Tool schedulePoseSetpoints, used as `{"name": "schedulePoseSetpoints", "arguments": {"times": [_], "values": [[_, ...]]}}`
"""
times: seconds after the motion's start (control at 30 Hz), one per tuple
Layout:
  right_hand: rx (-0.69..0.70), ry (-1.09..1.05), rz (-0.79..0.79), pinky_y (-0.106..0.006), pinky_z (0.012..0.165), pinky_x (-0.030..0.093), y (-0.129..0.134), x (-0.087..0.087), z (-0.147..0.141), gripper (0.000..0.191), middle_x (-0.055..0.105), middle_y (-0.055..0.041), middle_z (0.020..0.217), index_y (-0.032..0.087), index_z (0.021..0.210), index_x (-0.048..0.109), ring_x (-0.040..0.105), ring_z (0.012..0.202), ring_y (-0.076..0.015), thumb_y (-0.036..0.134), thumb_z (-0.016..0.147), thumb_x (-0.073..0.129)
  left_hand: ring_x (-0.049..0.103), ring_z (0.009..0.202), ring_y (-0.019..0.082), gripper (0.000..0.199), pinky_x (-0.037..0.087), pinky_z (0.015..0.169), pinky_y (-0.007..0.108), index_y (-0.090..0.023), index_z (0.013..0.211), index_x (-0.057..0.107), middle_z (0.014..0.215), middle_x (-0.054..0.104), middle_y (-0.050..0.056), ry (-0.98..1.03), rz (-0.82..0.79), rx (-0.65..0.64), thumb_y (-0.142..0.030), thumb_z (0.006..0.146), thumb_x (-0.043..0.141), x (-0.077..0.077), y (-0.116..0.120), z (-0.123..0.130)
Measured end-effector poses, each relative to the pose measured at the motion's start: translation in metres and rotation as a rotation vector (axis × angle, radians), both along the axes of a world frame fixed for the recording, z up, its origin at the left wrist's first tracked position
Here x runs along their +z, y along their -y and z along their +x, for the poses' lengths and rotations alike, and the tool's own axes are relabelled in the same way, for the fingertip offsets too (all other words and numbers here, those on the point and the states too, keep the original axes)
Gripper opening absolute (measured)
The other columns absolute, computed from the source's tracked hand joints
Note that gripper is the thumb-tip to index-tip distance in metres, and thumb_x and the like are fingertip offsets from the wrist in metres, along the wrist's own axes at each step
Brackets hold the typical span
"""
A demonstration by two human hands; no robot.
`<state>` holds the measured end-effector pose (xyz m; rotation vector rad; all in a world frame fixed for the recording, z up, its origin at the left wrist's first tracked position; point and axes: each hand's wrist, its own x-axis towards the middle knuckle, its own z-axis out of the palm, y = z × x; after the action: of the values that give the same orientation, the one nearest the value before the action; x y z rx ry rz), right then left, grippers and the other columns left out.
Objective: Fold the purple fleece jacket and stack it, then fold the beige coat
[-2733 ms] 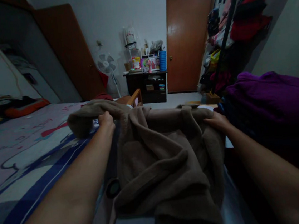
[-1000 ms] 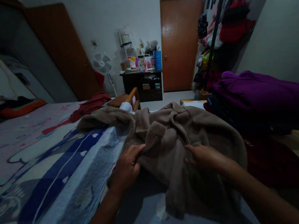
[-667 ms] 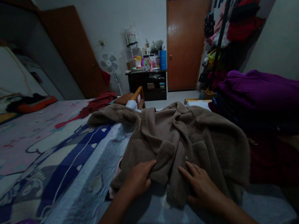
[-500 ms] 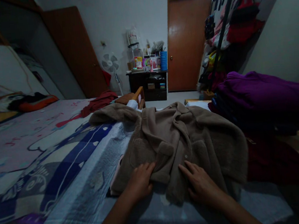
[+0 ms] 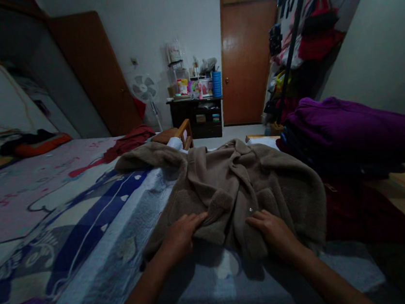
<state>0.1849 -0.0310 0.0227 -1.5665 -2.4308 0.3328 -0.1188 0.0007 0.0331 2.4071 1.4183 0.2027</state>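
A brown fleecy coat [image 5: 223, 179] lies spread on the light blue bed cover [image 5: 209, 278], its collar at the far end and its front partly open. One sleeve stretches out to the left. My left hand [image 5: 182, 232] is closed on the lower edge of the left front panel, fingers on top and the thumb mostly hidden. On the other side, my right hand [image 5: 273, 231] grips the right front panel close to a small shiny snap button [image 5: 250, 210]. The hem between them hangs slightly over the cover and casts a shadow.
A purple garment [image 5: 348, 120] tops a dark stack on the right, with dark red cloth [image 5: 366, 211] below it. Patterned bedding [image 5: 68, 226] and a red garment [image 5: 128, 143] lie left. A fan [image 5: 145, 88] and a dark cabinet [image 5: 198, 118] stand at the back wall.
Both hands have drawn the coat's lower front edges slightly away from me, baring more of the blue cover. The whole view has shifted a little.
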Motion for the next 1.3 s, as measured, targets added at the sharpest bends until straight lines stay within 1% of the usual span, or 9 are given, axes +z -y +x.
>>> {"name": "schedulePoseSetpoints", "arguments": {"times": [0.2, 0.37, 0.43, 0.57, 0.73, 0.9, 1.03, 1.17, 1.3], "values": [[-0.037, -0.001, 0.059, -0.029, 0.077, 0.041, -0.021, 0.051, 0.041, 0.018, 0.063, -0.0049, 0.09, 0.022, 0.087, 0.068, 0.055, 0.094, -0.021, 0.019, 0.088, 0.051, 0.056, 0.104, 0.023, 0.074, 0.044, 0.089, 0.037, -0.032, 0.131, 0.055, 0.113, 0.064, 0.004, -0.131, 0.055, -0.035, 0.005, 0.069, 0.04, 0.027, 0.005, -0.004], [0.107, 0.083, -0.176, -0.03, 0.079, 0.043, -0.015, 0.033, 0.025, 0.026, 0.065, -0.0071, 0.094, 0.019, 0.087, 0.069, 0.059, 0.09, -0.0203, 0.009, 0.083, 0.044, 0.06, 0.105, 0.023, 0.059, 0.047, 0.088, 0.035, -0.031, 0.128, 0.058, 0.114, 0.063, 0.006, -0.222, -0.142, -0.129, -0.007, 0.075, 0.049, 0.005, 0.012, 0.0], [0.173, 0.022, -0.249, -0.031, 0.087, 0.043, -0.009, 0.02, 0.018, 0.038, 0.065, -0.008, 0.109, 0.019, 0.106, 0.067, 0.06, 0.098, -0.02, 0.006, 0.075, 0.046, 0.055, 0.116, 0.027, 0.076, 0.044, 0.096, 0.038, -0.028, 0.141, 0.044, 0.13, 0.056, 0.01, -0.228, -0.153, -0.113, -0.015, 0.069, 0.063, -0.005, 0.014, 0.004], [0.125, -0.089, -0.258, -0.033, 0.103, 0.037, 0.0, 0.006, 0.019, 0.072, 0.05, -0.0122, 0.14, 0.014, 0.14, 0.042, 0.049, 0.125, -0.0223, 0.011, 0.068, 0.052, 0.027, 0.14, 0.033, 0.106, 0.025, 0.112, 0.052, -0.029, 0.153, 0.012, 0.157, 0.024, 0.012, -0.206, 0.202, -0.089, -0.019, 0.066, 0.071, -0.024, 0.024, 0.027], [-0.135, 0.155, -0.186, -0.036, 0.083, 0.046, 0.008, 0.009, 0.021, 0.033, 0.067, -0.0145, 0.108, 0.012, 0.112, 0.06, 0.064, 0.1, -0.0277, 0.027, 0.083, 0.052, 0.021, 0.142, 0.028, 0.062, 0.011, 0.115, 0.054, -0.036, 0.149, 0.028, 0.156, 0.028, 0.005, -0.101, 0.682, -0.399, -0.024, 0.092, 0.05, -0.047, 0.038, 0.068], [-0.14, 0.2, -0.152, -0.03, 0.069, 0.042, 0.014, 0.016, 0.016, 0.014, 0.07, -0.0069, 0.091, 0.019, 0.09, 0.061, 0.066, 0.084, -0.0221, 0.027, 0.089, 0.051, 0.04, 0.128, 0.026, 0.032, 0.032, 0.105, 0.049, -0.032, 0.127, 0.053, 0.141, 0.048, 0.003, -0.049, 0.684, -0.584, -0.03, 0.096, 0.047, -0.051, 0.032, 0.098], [-0.086, 0.185, -0.073, -0.032, 0.076, 0.043, 0.025, 0.016, 0.02, 0.008, 0.067, -0.0062, 0.092, 0.018, 0.09, 0.06, 0.062, 0.089, -0.0227, 0.024, 0.086, 0.058, 0.056, 0.092, 0.019, 0.014, 0.047, 0.074, 0.033, -0.023, 0.101, 0.06, 0.116, 0.061, 0.005, -0.112, 0.525, -0.557, -0.03, 0.093, 0.051, -0.04, 0.018, 0.106], [-0.063, 0.111, 0.079, -0.036, 0.087, 0.045, 0.043, 0.02, 0.045, 0.018, 0.061, -0.0094, 0.11, 0.019, 0.098, 0.06, 0.056, 0.102, -0.0243, 0.033, 0.086, 0.059, 0.057, 0.086, 0.017, 0.009, 0.048, 0.07, 0.029, -0.021, 0.094, 0.06, 0.11, 0.063, 0.004, -0.045, 0.482, -0.396, -0.021, 0.091, 0.051, -0.025, 0.004, 0.092], [-0.384, 0.217, 0.404, -0.044, 0.094, 0.042, 0.054, 0.028, 0.079, 0.031, 0.05, -0.0156, 0.128, 0.019, 0.115, 0.056, 0.048, 0.116, -0.0312, 0.036, 0.089, 0.054, 0.058, 0.097, 0.018, 0.014, 0.048, 0.082, 0.029, -0.02, 0.098, 0.06, 0.12, 0.061, 0.005, 0.072, 0.485, -0.262, -0.016, 0.09, 0.049, -0.015, -0.009, 0.067]]}}
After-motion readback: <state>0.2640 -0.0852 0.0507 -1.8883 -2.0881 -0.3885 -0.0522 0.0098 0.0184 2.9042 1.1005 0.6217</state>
